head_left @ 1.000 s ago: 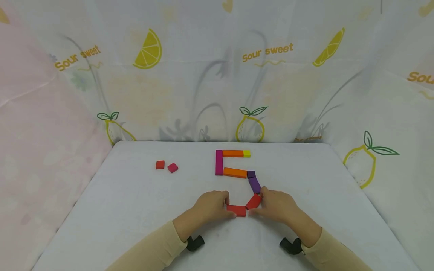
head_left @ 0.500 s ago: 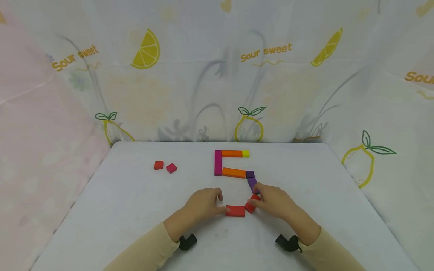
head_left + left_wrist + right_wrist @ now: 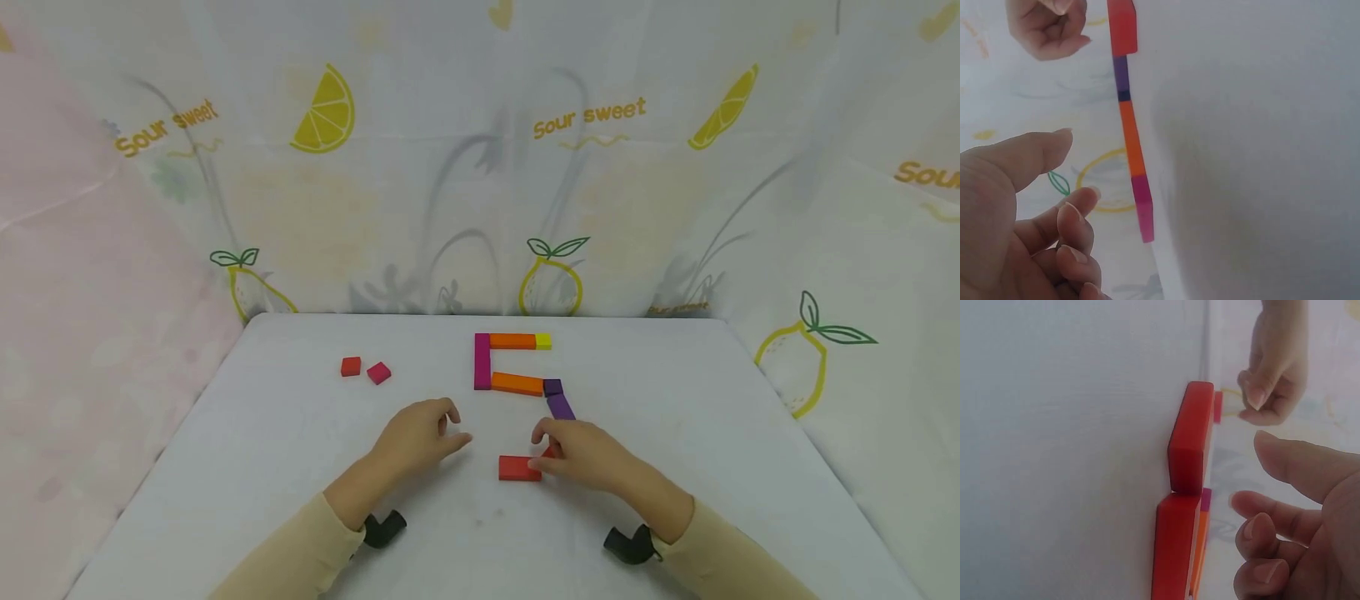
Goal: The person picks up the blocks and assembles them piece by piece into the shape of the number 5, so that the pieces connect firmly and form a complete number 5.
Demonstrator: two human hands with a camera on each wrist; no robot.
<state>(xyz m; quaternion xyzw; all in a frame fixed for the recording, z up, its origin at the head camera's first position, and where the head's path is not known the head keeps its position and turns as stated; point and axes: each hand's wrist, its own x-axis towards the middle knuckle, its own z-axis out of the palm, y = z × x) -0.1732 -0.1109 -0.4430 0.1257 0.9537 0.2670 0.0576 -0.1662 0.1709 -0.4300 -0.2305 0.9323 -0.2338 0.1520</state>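
In the head view my left hand (image 3: 408, 440) hovers left of a red block (image 3: 514, 468), thumb and fingers apart, holding nothing. My right hand (image 3: 592, 454) is above a second red block (image 3: 549, 452), which it mostly hides. The right wrist view shows this second red block (image 3: 1175, 550) lying end to end with the first; the right thumb and fingers stand apart from both. Beyond lie a purple block (image 3: 561, 407), a small dark purple block (image 3: 553, 387), an orange block (image 3: 517, 383), a magenta block (image 3: 482, 362), another orange block (image 3: 513, 341) and a yellow block (image 3: 543, 341), forming a 5-like line.
Two loose pieces, a red block (image 3: 351, 367) and a pinkish-red block (image 3: 378, 372), lie at the back left of the white table (image 3: 262, 433). A printed cloth (image 3: 420, 167) hangs behind the table's far edge.
My left hand has let go of the front red block and moved left and slightly back. My right hand has released the tilted red block and shifted a little left.
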